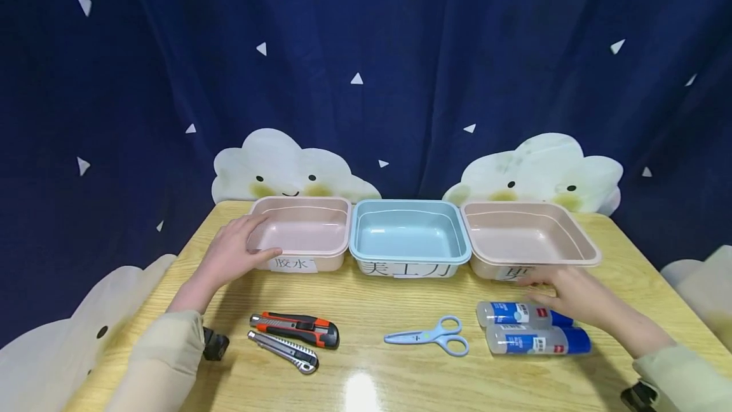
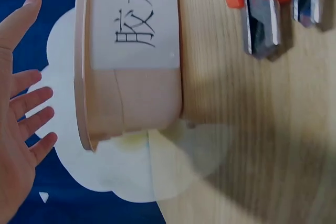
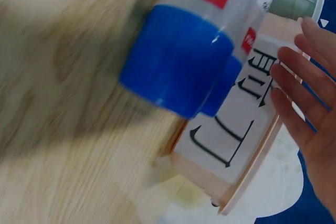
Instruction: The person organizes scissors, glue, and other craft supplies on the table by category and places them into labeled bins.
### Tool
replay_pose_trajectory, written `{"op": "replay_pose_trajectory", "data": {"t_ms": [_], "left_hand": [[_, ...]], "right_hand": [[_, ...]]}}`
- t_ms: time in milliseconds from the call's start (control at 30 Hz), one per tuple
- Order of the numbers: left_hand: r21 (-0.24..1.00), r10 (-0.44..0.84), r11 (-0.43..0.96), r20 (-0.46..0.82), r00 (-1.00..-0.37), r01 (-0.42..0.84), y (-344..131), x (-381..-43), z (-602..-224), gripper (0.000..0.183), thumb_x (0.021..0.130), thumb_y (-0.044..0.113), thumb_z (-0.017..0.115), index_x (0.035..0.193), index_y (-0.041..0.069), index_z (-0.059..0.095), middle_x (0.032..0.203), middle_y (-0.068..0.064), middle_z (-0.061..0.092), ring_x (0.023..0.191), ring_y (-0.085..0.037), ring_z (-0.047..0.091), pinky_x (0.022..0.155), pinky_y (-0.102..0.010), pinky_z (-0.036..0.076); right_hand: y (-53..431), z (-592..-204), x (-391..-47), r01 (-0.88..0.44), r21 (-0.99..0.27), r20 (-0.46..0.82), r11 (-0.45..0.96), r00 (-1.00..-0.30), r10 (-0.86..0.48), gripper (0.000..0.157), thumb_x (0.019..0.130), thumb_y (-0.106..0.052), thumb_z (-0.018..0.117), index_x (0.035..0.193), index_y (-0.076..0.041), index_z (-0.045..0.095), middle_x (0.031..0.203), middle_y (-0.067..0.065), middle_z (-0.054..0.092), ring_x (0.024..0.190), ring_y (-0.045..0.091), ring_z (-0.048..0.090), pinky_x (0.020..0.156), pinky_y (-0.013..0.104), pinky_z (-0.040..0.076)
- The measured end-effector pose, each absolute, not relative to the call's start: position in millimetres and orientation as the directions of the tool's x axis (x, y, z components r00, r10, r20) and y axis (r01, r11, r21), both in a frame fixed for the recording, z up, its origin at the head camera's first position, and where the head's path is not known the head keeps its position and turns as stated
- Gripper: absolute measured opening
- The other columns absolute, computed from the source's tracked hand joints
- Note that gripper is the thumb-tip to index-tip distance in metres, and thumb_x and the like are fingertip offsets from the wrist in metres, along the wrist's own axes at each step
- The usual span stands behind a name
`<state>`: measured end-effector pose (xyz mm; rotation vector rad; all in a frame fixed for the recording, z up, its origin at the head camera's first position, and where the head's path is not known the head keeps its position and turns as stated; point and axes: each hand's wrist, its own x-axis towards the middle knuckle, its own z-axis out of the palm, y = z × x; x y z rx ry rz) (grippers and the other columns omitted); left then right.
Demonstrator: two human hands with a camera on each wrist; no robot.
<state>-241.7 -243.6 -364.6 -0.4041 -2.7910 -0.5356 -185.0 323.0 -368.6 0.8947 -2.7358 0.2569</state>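
My left hand [image 1: 231,250] hovers by the left end of a pink tray [image 1: 328,264] with a white label, fingers spread and holding nothing. In the left wrist view its fingers are straight beside the tray's wall [image 2: 147,98]. The right hand [image 1: 577,294] is above two clear glue bottles [image 1: 540,340] with blue caps, in front of the right pink tray [image 1: 486,270]. Its extended fingers appear apart from the blue cap [image 3: 173,61] in the right wrist view. Both bottles lie side by side on the table.
A blue tray [image 1: 412,258] stands between the pink ones. On the table [image 1: 354,297] lie an orange-and-black utility knife [image 1: 305,329], a silver-and-black utility knife [image 1: 288,351] and light blue scissors [image 1: 437,334]. Behind the table hangs a dark blue curtain [image 1: 320,100].
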Motion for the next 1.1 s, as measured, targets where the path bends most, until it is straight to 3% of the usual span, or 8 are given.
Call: {"op": "replay_pose_trajectory", "data": {"t_ms": [133,367,500,733,933,1100], "left_hand": [[0.404,0.139,0.882,0.270,-0.953,0.243,-250.1,-239.4,-372.2,0.093,0.071,0.060,0.066,0.138,0.004,0.035,0.140,-0.023,0.034,0.127,-0.042,0.029,0.100,-0.061,0.022],[0.605,-0.008,0.791,0.151,-0.988,0.086,-257.8,-233.7,-387.3,0.107,0.072,0.055,0.068,0.145,0.001,0.011,0.146,-0.028,0.014,0.130,-0.047,0.020,0.100,-0.064,0.023],[0.672,-0.032,0.740,0.095,-0.995,0.040,-259.9,-231.3,-391.4,0.109,0.073,0.053,0.068,0.145,0.001,0.004,0.144,-0.030,0.015,0.128,-0.047,0.023,0.100,-0.062,0.025],[0.824,-0.019,0.566,0.045,-0.999,0.026,-263.7,-231.9,-402.5,0.101,0.081,0.038,0.067,0.145,0.003,-0.002,0.146,-0.026,0.018,0.128,-0.042,0.029,0.104,-0.053,0.027],[0.866,-0.043,0.500,0.052,-0.998,0.024,-265.1,-234.7,-412.5,0.096,0.083,0.033,0.066,0.146,0.005,0.000,0.144,-0.027,0.022,0.127,-0.040,0.032,0.103,-0.049,0.030],[0.884,-0.066,0.466,0.064,-0.996,0.026,-263.3,-237.2,-414.5,0.094,0.083,0.030,0.066,0.146,0.006,0.002,0.144,-0.025,0.023,0.127,-0.039,0.032,0.102,-0.048,0.033]], "right_hand": [[332.0,-375.6,-184.0,-0.611,-0.090,0.257,0.787,-0.777,-0.574,0.024,0.072,-0.028,0.075,0.094,-0.020,0.072,0.091,-0.009,0.067,0.086,0.012,0.062,0.070,0.033,0.051],[339.7,-389.7,-190.2,-0.636,-0.283,0.146,0.718,-0.769,-0.623,0.035,0.080,-0.035,0.067,0.107,-0.012,0.067,0.101,-0.003,0.066,0.095,0.008,0.058,0.075,0.028,0.050],[342.6,-398.0,-193.6,-0.619,-0.352,0.072,0.702,-0.766,-0.639,0.038,0.081,-0.036,0.066,0.108,-0.010,0.066,0.102,-0.001,0.067,0.097,0.006,0.058,0.078,0.025,0.049],[342.5,-398.3,-194.3,-0.566,-0.441,-0.024,0.697,-0.768,-0.639,0.041,0.081,-0.038,0.065,0.110,-0.010,0.065,0.105,-0.001,0.067,0.100,0.003,0.056,0.079,0.021,0.047],[340.4,-395.8,-195.9,-0.487,-0.484,-0.112,0.727,-0.789,-0.604,0.042,0.080,-0.043,0.063,0.111,-0.013,0.065,0.105,-0.005,0.066,0.097,0.000,0.055,0.077,0.021,0.046],[337.1,-391.7,-198.2,-0.502,-0.507,-0.085,0.701,-0.780,-0.620,0.039,0.081,-0.040,0.064,0.108,-0.012,0.066,0.102,-0.005,0.066,0.093,0.002,0.056,0.075,0.025,0.048]]}}
